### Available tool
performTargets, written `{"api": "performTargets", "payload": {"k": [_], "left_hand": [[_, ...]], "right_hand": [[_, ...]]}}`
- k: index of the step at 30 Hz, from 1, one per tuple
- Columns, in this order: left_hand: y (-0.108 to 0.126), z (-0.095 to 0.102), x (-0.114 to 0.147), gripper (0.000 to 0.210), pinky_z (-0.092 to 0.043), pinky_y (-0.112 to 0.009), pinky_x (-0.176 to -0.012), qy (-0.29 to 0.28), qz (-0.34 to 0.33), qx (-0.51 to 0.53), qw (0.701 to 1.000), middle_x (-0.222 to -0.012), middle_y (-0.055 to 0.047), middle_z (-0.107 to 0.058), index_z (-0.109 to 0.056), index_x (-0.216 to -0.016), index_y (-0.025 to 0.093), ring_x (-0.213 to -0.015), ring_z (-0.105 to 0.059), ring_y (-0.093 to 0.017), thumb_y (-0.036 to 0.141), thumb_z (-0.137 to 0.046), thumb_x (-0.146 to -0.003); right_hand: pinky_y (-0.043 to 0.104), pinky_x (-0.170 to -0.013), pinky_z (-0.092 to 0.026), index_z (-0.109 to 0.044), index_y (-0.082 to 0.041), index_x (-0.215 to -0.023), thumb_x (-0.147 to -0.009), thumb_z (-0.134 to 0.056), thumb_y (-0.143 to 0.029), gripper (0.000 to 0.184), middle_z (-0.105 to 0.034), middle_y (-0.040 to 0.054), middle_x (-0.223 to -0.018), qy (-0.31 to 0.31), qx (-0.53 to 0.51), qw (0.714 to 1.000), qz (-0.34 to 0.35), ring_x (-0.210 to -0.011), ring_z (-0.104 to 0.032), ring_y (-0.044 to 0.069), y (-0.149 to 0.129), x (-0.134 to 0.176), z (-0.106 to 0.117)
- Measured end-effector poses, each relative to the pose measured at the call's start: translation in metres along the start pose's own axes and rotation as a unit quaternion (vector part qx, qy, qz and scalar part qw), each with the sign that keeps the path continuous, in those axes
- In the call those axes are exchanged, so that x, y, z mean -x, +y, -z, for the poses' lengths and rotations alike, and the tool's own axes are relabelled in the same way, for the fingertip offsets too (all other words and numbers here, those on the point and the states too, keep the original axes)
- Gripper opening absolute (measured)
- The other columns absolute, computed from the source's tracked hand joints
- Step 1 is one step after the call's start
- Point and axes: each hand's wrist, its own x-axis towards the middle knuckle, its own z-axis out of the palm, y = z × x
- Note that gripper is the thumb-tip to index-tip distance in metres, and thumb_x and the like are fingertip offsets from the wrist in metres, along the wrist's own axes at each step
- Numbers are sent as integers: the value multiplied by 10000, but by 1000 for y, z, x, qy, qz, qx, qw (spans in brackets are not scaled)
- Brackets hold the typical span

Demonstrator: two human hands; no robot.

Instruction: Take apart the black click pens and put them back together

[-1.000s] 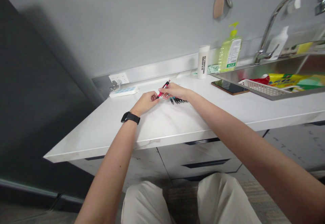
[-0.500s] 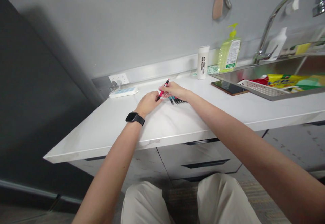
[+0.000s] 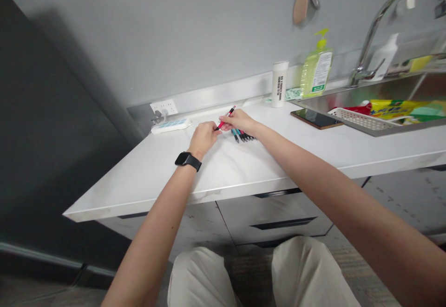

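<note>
Between my two hands, a red and black pen (image 3: 226, 118) is tilted above the white counter. My left hand (image 3: 205, 136) is closed with its fingertips on the pen's lower black end. My right hand (image 3: 238, 120) pinches the pen around its middle. Under and beside my right hand, several pens (image 3: 241, 136) lie side by side on the counter, their tips toward me; one or two are teal, others black with some red. My right hand and forearm hide part of that row.
A white power strip (image 3: 171, 126) is at the back left by a wall socket. To the right stand a white cylinder (image 3: 279, 85) and a yellow-green pump bottle (image 3: 316, 71). A phone (image 3: 316, 118) lies beside the sink, which holds a white basket (image 3: 362, 117) and colourful packets.
The pen has tipped to lie a little flatter between my hands. Both hands stay on it with only slight movement, and the view has shifted slightly.
</note>
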Motion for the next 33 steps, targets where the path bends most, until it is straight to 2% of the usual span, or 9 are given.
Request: {"api": "performTargets", "payload": {"k": [11,14,16,19,22,24,26,30,33], "left_hand": [[-2,-4,-2,121,-434,-305,-695,-4,21,72,997,-729,-70,-681,-656,-775,154,-686,-605,-198,255,-589,-782],[1,-7,-1,156,-445,-307,-740,12,36,106,994,-801,-80,-680,-617,-843,154,-768,-622,-203,178,-463,-838],[5,-10,0,204,-442,-326,-793,35,41,90,994,-904,-112,-668,-578,-897,151,-865,-618,-218,122,-382,-851],[14,-16,3,173,-434,-366,-813,43,50,51,997,-999,-169,-622,-514,-962,136,-932,-591,-252,152,-372,-866],[22,-22,3,146,-436,-349,-714,-13,62,49,997,-890,-136,-625,-494,-930,148,-808,-596,-249,254,-476,-831],[27,-25,2,52,-411,-325,-649,-41,62,69,995,-725,-76,-596,-487,-783,179,-696,-574,-220,229,-497,-791],[30,-26,0,144,-380,-304,-600,-50,59,119,990,-584,-19,-508,-420,-634,206,-600,-522,-179,186,-497,-753],[30,-22,1,276,-294,-259,-465,-134,73,305,940,-476,61,-286,-301,-586,224,-426,-337,-92,216,-542,-721],[29,-20,3,308,-260,-239,-427,-188,84,380,902,-488,83,-227,-300,-623,227,-392,-265,-68,301,-577,-737]], "right_hand": [[196,-581,-522,-614,-103,-663,-762,-730,-248,210,-664,42,-576,-39,32,999,15,-534,-612,95,-2,3,1],[206,-676,-501,-591,-142,-738,-814,-663,-238,142,-659,-3,-648,15,-26,999,38,-622,-613,79,-4,-1,-5],[225,-732,-490,-536,-178,-782,-869,-578,-263,129,-638,-33,-686,76,-120,989,37,-680,-613,73,-7,-3,-12],[234,-702,-487,-427,-209,-763,-911,-498,-369,229,-522,-72,-572,135,-238,962,16,-579,-555,73,-14,-4,-20],[194,-540,-427,-315,-226,-697,-886,-496,-498,377,-300,-116,-452,170,-265,949,18,-401,-358,59,-17,-4,-25],[189,-433,-337,-262,-234,-678,-852,-518,-552,444,-213,-128,-434,182,-254,950,28,-360,-253,55,-19,-2,-26],[197,-374,-249,-233,-240,-671,-838,-530,-566,471,-162,-134,-424,190,-235,953,35,-344,-191,55,-23,0,-26],[205,-348,-170,-243,-240,-654,-829,-572,-507,459,-129,-138,-407,128,-205,970,35,-333,-141,54,-32,8,-22],[200,-358,-209,-285,-235,-651,-797,-619,-491,446,-183,-132,-407,84,-213,973,38,-337,-206,55,-35,11,-24]]}}
